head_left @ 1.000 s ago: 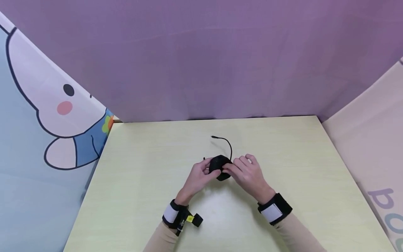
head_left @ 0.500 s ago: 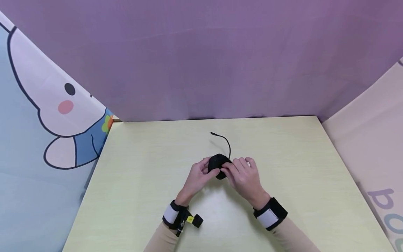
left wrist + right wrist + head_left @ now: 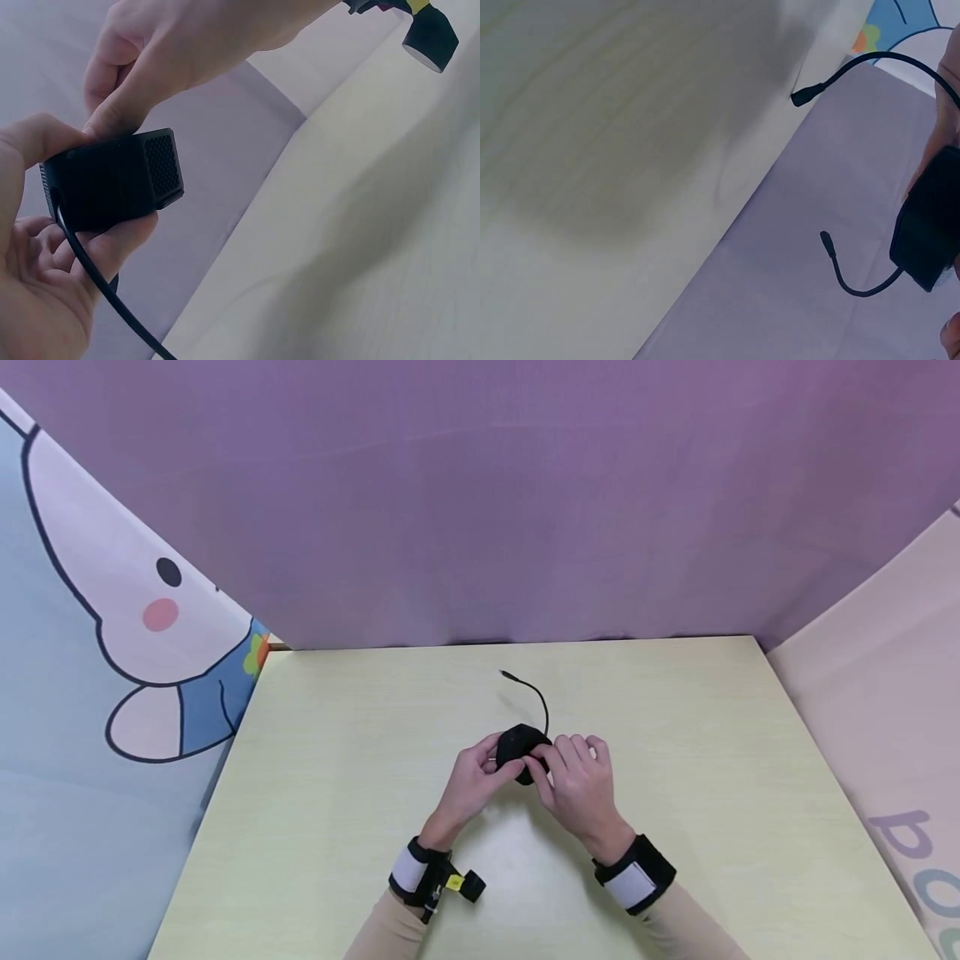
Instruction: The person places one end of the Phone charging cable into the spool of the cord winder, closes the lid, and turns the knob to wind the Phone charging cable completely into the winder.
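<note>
A small black box-like device (image 3: 517, 743), its exact kind unclear, is held above the middle of the table. My left hand (image 3: 467, 785) grips it from the left, thumb and fingers on opposite sides. My right hand (image 3: 577, 785) has its thumb and index finger on the near right part of the box; the left wrist view shows these fingertips at its top edge. One end carries a mesh-like grille (image 3: 163, 161). A thin black cable (image 3: 546, 706) arches out behind the box and ends in a small plug. In the right wrist view a second short cable (image 3: 862, 293) also shows.
A pale wooden table (image 3: 337, 710) lies under both hands. Behind it hangs a purple cloth (image 3: 480, 510), with a cartoon-printed cloth (image 3: 135, 727) on the left and a pale one (image 3: 862, 677) on the right. The left wrist's camera (image 3: 471, 886) sticks out over the table.
My right wrist has swung left and closer to my body, while its fingertips stay at the box. The box and cable have shifted slightly up the head view. My left hand is almost still.
</note>
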`<state>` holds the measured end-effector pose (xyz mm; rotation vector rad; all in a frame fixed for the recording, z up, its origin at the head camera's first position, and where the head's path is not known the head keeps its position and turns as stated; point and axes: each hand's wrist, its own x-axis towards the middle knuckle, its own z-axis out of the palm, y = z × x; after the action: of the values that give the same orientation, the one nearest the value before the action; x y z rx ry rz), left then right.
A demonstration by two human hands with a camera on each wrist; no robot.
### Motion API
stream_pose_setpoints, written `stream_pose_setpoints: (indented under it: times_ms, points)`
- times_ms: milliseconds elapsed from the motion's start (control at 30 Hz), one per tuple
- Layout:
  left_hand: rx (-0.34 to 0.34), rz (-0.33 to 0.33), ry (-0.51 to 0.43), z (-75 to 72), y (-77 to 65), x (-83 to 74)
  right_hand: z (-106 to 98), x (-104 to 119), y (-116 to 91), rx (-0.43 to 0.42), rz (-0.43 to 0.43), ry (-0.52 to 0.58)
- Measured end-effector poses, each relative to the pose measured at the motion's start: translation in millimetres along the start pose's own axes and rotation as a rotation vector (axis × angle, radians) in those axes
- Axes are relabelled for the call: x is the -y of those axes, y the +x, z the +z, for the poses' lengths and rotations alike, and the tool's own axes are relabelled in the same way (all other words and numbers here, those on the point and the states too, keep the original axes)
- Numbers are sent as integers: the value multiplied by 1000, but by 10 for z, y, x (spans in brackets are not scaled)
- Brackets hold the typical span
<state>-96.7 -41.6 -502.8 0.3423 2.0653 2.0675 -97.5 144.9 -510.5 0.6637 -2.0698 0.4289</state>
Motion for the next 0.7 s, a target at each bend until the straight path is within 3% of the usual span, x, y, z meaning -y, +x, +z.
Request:
stream_pose_setpoints:
  times_ms: [400, 700]
  points:
    - [2, 14, 4, 11, 11, 2, 4, 60, 55, 11, 93, 50]
    - [1, 48, 19, 23, 12, 12, -44, 94, 70, 104, 233, 178]
